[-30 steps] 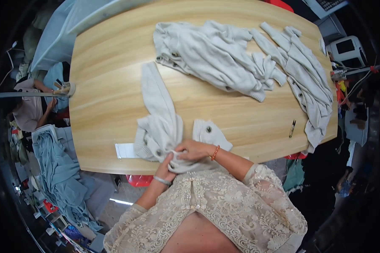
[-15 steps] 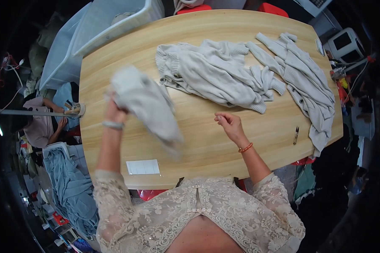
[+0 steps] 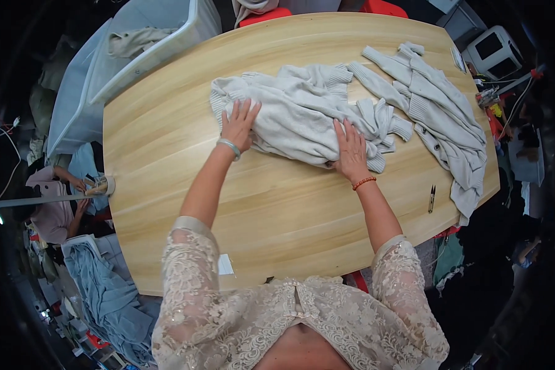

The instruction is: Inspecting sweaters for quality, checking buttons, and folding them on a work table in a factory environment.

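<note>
A light grey knitted cardigan (image 3: 296,117) lies bunched across the far middle of the table, with its ribbed edge toward the left. My left hand (image 3: 238,128) rests flat near that ribbed end, fingers spread. On the near right part of the same cardigan lies my right hand (image 3: 351,151), its fingers stretched out and its thumb by the near edge. Neither hand grips the cloth. Farther right, a second light grey cardigan (image 3: 453,123) with dark buttons lies stretched toward the table's right edge, untouched.
A pen (image 3: 432,198) and a white paper (image 3: 226,264) lie on the wooden table (image 3: 166,160). Pale plastic bins (image 3: 157,65) stand at the far left, one holding a beige-grey garment (image 3: 135,42). Blue-grey cloth (image 3: 105,290) fills a container near left. Another person (image 3: 52,197) sits beyond the left edge.
The pale garment swinging in my left hand is gone from it, and more cloth shows in the bin. Both hands have come onto the middle cardigan. The whole view has shifted slightly.
</note>
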The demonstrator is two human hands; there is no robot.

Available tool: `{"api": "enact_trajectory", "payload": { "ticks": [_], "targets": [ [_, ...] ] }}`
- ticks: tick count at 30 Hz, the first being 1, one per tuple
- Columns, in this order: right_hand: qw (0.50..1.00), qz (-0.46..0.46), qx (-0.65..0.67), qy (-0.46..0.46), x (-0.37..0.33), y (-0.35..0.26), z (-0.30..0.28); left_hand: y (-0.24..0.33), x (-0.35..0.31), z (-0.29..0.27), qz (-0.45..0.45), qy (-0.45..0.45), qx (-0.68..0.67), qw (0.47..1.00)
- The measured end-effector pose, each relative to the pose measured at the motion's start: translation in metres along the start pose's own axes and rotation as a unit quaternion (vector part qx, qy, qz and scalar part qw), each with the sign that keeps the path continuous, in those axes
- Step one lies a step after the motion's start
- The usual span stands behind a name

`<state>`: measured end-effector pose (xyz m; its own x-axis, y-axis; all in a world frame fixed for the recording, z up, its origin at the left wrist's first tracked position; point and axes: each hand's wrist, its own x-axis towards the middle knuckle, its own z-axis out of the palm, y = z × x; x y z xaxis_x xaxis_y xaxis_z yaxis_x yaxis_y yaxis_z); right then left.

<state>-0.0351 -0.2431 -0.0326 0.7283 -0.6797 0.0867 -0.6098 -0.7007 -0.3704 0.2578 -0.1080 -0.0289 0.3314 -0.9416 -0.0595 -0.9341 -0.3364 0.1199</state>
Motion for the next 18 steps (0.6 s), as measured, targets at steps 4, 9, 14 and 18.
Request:
{"api": "enact_trajectory", "payload": {
  "ticks": [4,9,14,18],
  "targets": [
    [0.999,-0.010,-0.044,-0.009,0.007,0.015,-0.003,0.009,-0.001,0.030,-0.018,0.064,-0.053,0.996],
    [0.999,-0.043,0.008,-0.021,-0.011,0.017,-0.017,0.016,-0.041,0.024,0.033,0.115,-0.077,0.990],
    [0.991,-0.077,0.061,-0.093,-0.123,-0.002,-0.021,0.061,-0.188,0.043,0.007,0.014,-0.067,0.998],
    [0.970,-0.064,0.120,-0.202,-0.169,-0.019,-0.051,0.082,-0.262,0.012,-0.005,-0.111,-0.113,0.987]
  ]
}}
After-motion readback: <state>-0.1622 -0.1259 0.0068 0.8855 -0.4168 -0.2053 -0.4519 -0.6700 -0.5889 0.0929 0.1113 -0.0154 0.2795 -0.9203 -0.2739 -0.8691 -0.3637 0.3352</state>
